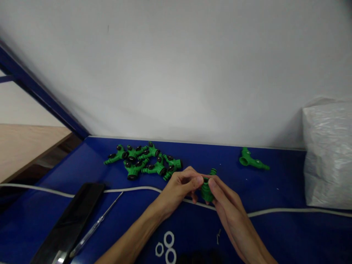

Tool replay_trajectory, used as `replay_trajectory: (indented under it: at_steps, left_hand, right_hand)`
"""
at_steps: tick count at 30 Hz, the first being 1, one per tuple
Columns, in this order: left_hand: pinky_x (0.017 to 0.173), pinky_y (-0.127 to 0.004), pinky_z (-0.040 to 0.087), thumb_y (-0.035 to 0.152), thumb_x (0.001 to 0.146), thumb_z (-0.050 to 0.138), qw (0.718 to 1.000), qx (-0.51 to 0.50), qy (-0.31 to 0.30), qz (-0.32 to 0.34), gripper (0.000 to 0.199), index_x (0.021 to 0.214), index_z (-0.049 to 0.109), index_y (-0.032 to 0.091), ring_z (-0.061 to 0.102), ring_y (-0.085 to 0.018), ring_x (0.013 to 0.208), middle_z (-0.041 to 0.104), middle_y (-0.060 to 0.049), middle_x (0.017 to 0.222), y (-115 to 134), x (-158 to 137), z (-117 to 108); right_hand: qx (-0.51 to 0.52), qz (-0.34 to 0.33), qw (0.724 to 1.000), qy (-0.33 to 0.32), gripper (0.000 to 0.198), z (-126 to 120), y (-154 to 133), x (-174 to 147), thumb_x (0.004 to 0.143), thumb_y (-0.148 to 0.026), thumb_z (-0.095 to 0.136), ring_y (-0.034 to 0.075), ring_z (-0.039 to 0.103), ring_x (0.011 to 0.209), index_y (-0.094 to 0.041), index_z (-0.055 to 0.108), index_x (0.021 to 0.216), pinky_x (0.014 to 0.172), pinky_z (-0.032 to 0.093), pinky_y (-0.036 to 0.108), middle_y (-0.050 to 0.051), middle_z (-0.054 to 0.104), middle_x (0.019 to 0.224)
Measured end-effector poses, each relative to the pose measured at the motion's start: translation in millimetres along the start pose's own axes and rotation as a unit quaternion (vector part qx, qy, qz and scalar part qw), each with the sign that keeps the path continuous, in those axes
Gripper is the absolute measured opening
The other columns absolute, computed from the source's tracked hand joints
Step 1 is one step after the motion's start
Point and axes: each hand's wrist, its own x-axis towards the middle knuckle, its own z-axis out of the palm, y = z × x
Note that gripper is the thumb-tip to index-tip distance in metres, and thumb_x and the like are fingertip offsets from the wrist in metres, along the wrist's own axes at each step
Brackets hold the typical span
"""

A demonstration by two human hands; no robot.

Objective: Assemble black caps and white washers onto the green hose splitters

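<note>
A green plastic hose splitter (206,193) is held between both hands, just above the blue table. My left hand (181,184) pinches its rim with thumb and fingers. Around its other side closes my right hand (227,198), the thumb near the opening; the fingers partly hide the splitter. Below the hands lie three white rings (168,239) and some tiny thin metal pieces (218,236). Beyond my left hand is a group of green splitters with black parts (156,168). Another green splitter (250,160), without visible black parts, rests farther right.
A white cable (264,211) crosses the blue table (132,223) beneath my hands. At left lie a dark flat device (73,216) and a screwdriver with a clear handle (95,226). A plastic-wrapped package (328,157) stands at right, and a pale wall (176,73) rises behind.
</note>
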Motion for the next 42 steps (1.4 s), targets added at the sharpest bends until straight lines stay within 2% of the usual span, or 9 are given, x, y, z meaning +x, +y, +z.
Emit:
replay_trajectory:
  at_steps: [5,9,15,22,27,31,42]
  left_hand:
    - [0.05,-0.019,0.044,0.049,0.085,0.078,1.0,-0.002,0.008,-0.004,0.033,0.095,0.084,0.019,0.053,-0.004,0.059,0.052,-0.001,0.088,0.5,0.8,-0.3]
    - [0.052,-0.02,0.045,0.049,0.081,0.081,1.0,-0.013,0.006,-0.008,0.033,0.089,0.083,0.017,0.055,-0.006,0.06,0.054,-0.001,0.087,0.7,0.8,0.7]
    - [0.057,-0.021,0.047,0.048,0.082,0.08,0.999,-0.031,0.032,-0.007,0.035,0.074,0.076,0.014,0.056,-0.008,0.065,0.055,-0.002,0.086,0.2,-0.4,3.4]
    - [0.063,-0.023,0.049,0.048,0.081,0.081,0.998,-0.046,0.047,-0.009,0.038,0.073,0.07,0.013,0.058,-0.011,0.07,0.058,-0.002,0.083,-0.3,-2.9,7.4]
    - [0.073,-0.026,0.049,0.048,0.079,0.082,0.996,-0.062,0.068,-0.013,0.039,0.073,0.065,0.013,0.059,-0.013,0.074,0.061,-0.003,0.082,0.7,-4.6,10.5]
    - [0.075,-0.027,0.048,0.05,0.076,0.084,0.995,-0.072,0.072,-0.012,0.042,0.074,0.062,0.014,0.058,-0.014,0.074,0.06,-0.003,0.079,-2.7,-5.6,12.4]
    - [0.077,-0.028,0.042,0.051,0.078,0.081,0.992,-0.096,0.084,-0.014,0.043,0.077,0.059,0.015,0.053,-0.014,0.074,0.058,-0.002,0.077,-15.5,-4.6,15.3]
  right_hand:
    - [0.007,0.001,1.0,-0.016,0.043,-1.9,3.6,2.1,0.098,-0.059,0.055,0.024,0.067,0.094,-0.029,0.076,0.12,0.087,0.053,0.038,0.005,0.076,0.109]
    - [0.015,0.0,1.0,-0.023,0.038,-3.1,3.9,2.4,0.1,-0.055,0.056,0.023,0.066,0.101,-0.03,0.076,0.12,0.093,0.049,0.036,0.004,0.075,0.113]
    - [0.016,-0.004,1.0,-0.025,0.041,-1.9,0.2,1.8,0.099,-0.057,0.057,0.025,0.064,0.109,-0.026,0.077,0.118,0.091,0.049,0.035,0.006,0.074,0.115]
    - [0.011,-0.014,1.0,-0.021,0.046,-0.1,-1.2,3.4,0.095,-0.062,0.059,0.026,0.062,0.111,-0.023,0.078,0.112,0.096,0.049,0.039,0.007,0.074,0.107]
    - [0.0,-0.013,1.0,-0.022,0.046,1.0,-2.5,4.1,0.094,-0.062,0.06,0.024,0.062,0.103,-0.023,0.079,0.109,0.092,0.05,0.037,0.006,0.072,0.102]
    - [-0.021,-0.015,0.999,-0.019,0.048,0.1,-1.0,4.0,0.095,-0.063,0.058,0.022,0.062,0.097,-0.023,0.078,0.11,0.087,0.052,0.034,0.006,0.071,0.101]
    - [-0.062,-0.028,0.997,-0.037,0.04,-5.4,3.6,8.7,0.094,-0.059,0.062,0.024,0.063,0.107,-0.024,0.079,0.107,0.094,0.049,0.033,0.007,0.07,0.114]
